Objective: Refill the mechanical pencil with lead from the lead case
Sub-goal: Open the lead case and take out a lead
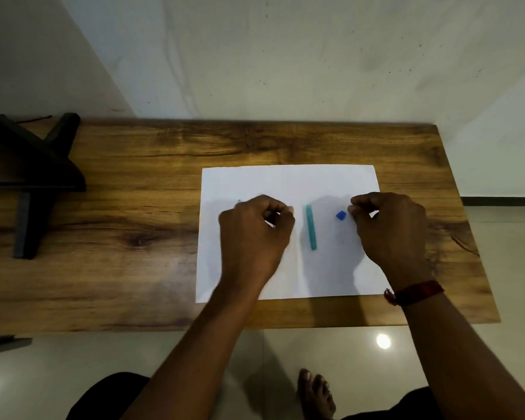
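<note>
A teal lead case [310, 227] lies lengthwise on the white paper [288, 183], between my hands. Its small blue cap [341, 215] rests apart on the paper to its right. My left hand [253, 234] is curled shut left of the case. A thin greyish tip [239, 201] pokes out past its knuckles, which looks like the mechanical pencil, otherwise hidden in the fist. My right hand [388, 228] hovers just right of the cap with thumb and fingertips pinched together. I see nothing between them; a lead would be too thin to make out.
The paper lies on a wooden table [134, 207] against a pale wall. A dark stand [34, 183] occupies the table's left end. My right wrist wears a red band [419, 292]. Below the table's front edge are tiled floor and my bare foot [314, 395].
</note>
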